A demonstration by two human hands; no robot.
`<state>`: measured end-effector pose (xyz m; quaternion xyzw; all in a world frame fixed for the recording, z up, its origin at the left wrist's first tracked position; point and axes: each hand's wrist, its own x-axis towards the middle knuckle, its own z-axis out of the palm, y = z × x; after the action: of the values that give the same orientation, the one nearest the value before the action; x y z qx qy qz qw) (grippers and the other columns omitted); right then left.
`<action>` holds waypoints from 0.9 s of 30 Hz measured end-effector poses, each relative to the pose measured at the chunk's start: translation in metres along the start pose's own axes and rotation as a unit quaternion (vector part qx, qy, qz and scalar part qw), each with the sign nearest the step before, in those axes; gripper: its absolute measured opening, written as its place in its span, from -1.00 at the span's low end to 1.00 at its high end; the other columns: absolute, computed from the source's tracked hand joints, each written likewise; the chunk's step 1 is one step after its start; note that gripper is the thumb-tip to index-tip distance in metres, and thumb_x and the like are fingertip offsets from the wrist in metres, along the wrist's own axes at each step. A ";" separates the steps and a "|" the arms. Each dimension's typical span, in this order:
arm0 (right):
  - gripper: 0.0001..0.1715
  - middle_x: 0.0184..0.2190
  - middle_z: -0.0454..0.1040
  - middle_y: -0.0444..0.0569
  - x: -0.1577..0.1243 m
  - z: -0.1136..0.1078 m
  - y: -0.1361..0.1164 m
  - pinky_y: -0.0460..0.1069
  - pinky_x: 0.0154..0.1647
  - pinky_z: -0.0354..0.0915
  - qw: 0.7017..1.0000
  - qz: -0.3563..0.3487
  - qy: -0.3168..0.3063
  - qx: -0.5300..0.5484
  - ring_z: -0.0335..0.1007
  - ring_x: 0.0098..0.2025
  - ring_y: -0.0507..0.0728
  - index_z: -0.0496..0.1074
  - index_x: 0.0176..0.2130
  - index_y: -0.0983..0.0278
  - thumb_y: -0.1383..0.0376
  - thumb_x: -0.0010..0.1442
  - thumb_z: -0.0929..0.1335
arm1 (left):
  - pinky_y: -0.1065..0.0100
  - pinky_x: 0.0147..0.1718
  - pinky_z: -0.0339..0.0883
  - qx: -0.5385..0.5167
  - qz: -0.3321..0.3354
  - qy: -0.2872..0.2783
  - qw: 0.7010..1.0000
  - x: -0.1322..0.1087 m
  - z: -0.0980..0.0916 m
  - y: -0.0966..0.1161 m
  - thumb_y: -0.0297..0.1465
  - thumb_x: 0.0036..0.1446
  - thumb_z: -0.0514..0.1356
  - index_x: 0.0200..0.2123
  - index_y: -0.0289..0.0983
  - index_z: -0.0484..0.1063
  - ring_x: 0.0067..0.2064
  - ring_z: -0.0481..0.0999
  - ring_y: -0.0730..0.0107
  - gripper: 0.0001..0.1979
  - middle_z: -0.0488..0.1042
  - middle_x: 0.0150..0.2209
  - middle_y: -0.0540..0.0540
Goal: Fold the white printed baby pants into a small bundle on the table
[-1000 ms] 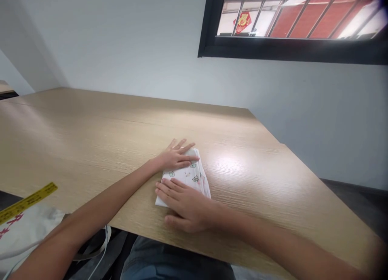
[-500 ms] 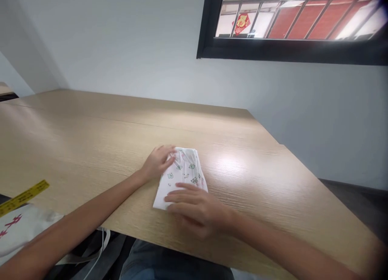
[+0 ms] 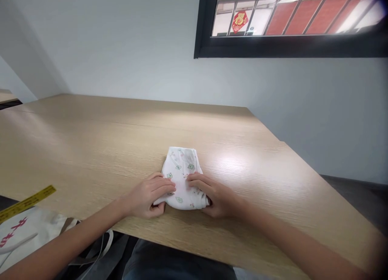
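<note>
A small folded white cloth (image 3: 182, 167) with a print of little green and pink figures lies on the wooden table (image 3: 91, 138), close to its near edge. My left hand (image 3: 148, 195) grips the cloth's near left corner, fingers on top and thumb tucked under. My right hand (image 3: 212, 193) grips the near right corner the same way. The near edge of the cloth is rolled up between both hands. Its far end lies flat on the table.
A white bag (image 3: 21, 235) with red print and a yellow strip (image 3: 27, 201) sits below the table edge at the lower left. A grey wall and a dark-framed window (image 3: 287, 45) stand behind the table. The table's right edge runs diagonally toward me.
Both hands left their flat press on the cloth. The left hand came back from the far end to the near left corner. The near edge is now rolled up in both grips.
</note>
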<state>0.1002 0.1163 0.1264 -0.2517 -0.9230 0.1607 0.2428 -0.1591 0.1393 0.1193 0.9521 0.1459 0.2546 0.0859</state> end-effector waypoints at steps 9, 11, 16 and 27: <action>-0.82 -0.23 0.44 -0.03 0.003 -0.003 0.006 0.10 -0.08 0.30 0.971 0.141 0.150 0.122 0.35 -0.11 0.15 0.36 -0.24 0.23 0.34 0.20 0.20 | 0.05 0.06 0.05 -0.107 -0.147 -0.009 0.983 0.001 -0.012 -0.004 -0.36 -0.08 0.23 0.08 -0.19 0.18 0.10 0.20 0.10 -0.40 0.32 0.03 -0.15; -0.81 -0.29 0.44 -0.06 0.005 -0.004 0.000 0.06 -0.18 0.33 0.948 0.217 0.157 0.169 0.37 -0.20 0.15 0.36 -0.30 0.23 0.23 0.22 0.20 | 0.14 -0.03 0.17 -0.171 -0.206 -0.004 0.964 0.003 -0.011 -0.005 -0.30 0.00 0.19 -0.03 -0.19 0.32 -0.02 0.32 0.17 -0.59 0.41 -0.08 -0.11; -0.68 -0.44 0.37 -0.09 0.011 -0.001 -0.009 -0.02 -0.43 0.26 0.911 0.328 0.176 0.175 0.30 -0.40 0.11 0.28 -0.41 0.26 0.08 0.21 0.20 | 0.33 -0.30 0.29 -0.281 -0.384 0.085 0.875 0.014 0.000 -0.008 -0.13 0.19 -0.06 -0.37 -0.30 0.39 -0.28 0.43 0.28 -0.61 0.46 -0.34 -0.09; -0.46 -0.18 0.28 0.12 0.027 0.008 0.010 0.10 -0.28 0.33 0.887 0.378 0.254 0.072 0.30 -0.19 0.20 0.01 0.06 0.34 0.20 0.14 0.22 | 0.34 -0.35 0.28 -0.119 -0.460 0.240 0.847 0.029 0.028 -0.018 -0.32 0.07 0.06 -0.24 -0.32 0.24 -0.27 0.37 0.33 -0.79 0.32 -0.24 -0.14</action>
<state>0.0795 0.1377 0.1251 -0.5954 -0.6508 0.2369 0.4071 -0.1251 0.1629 0.1044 0.6681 0.5515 0.4215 0.2680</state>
